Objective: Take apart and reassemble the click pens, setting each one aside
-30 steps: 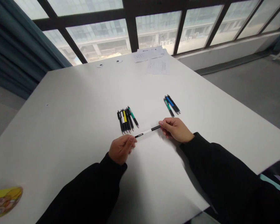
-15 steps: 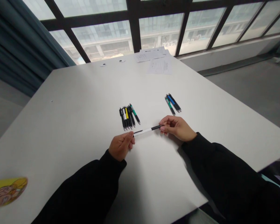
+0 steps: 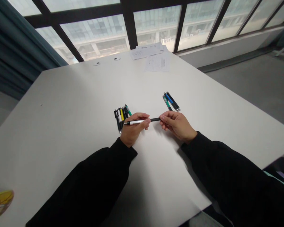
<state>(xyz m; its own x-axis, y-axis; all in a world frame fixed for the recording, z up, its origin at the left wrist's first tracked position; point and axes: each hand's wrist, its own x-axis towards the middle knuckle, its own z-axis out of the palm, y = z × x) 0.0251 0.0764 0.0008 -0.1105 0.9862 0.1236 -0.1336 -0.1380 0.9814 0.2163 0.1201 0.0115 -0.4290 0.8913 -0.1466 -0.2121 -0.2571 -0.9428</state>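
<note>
A white and black pen (image 3: 135, 122) lies level between my two hands, above the table. My left hand (image 3: 133, 130) pinches it near the middle, where the white barrel meets the black grip. The fingertips of my right hand (image 3: 177, 124) hold its black end. Just behind my left hand is a row of several pens (image 3: 119, 118), with black, white, yellow and green barrels; the hand covers part of them. Beyond my right hand lies a smaller group with a blue pen (image 3: 171, 100), a green pen (image 3: 167, 102) and a black one (image 3: 174, 101).
The pens rest on a white table (image 3: 73, 126). Printed papers (image 3: 153, 56) lie at its far edge by the window. A yellow printed object (image 3: 1, 203) is at the lower left. A blue curtain (image 3: 19, 50) hangs at the left.
My left hand has slid along the pen from its clip end towards the middle, now nearer my right hand. The right hand keeps hold of the black end. The view has shifted slightly.
</note>
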